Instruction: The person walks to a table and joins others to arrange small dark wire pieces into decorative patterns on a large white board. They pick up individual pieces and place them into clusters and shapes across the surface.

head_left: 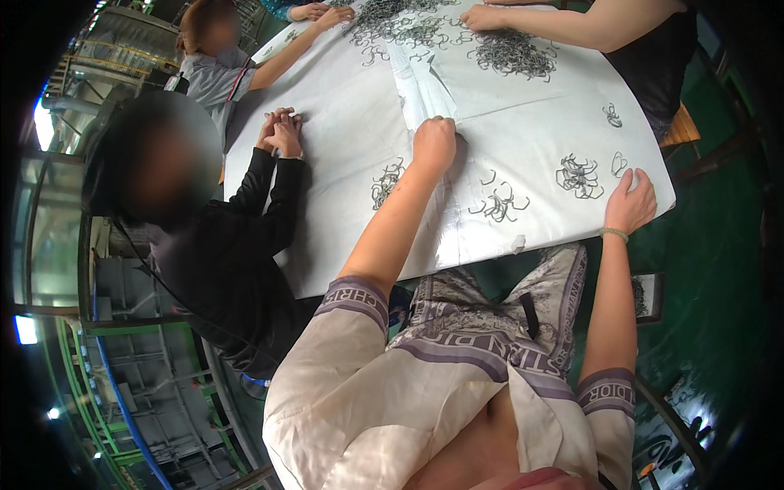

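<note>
My left hand [434, 145] is closed in a fist over the middle of the white-covered table [351, 122]; whatever it holds, if anything, is hidden. Loose bent metal wire hooks [500, 206] lie scattered to the right of that wrist. Another small pile of hooks [387, 183] shows just left of my left forearm. Near the table's right edge my right hand [630, 204] rests with fingers stretched out. Its fingertips are close to a thin wire piece [619, 163]; I cannot tell if they touch. A denser cluster of hooks [578, 176] sits left of my right hand.
A large heap of hooks [516, 55] lies at the far side, by a co-worker's hand [482, 18]. At left, a person in black has both hands [282, 132] together on the table. A torn strip [425, 86] crosses the cover. A tray [648, 297] stands below the right edge.
</note>
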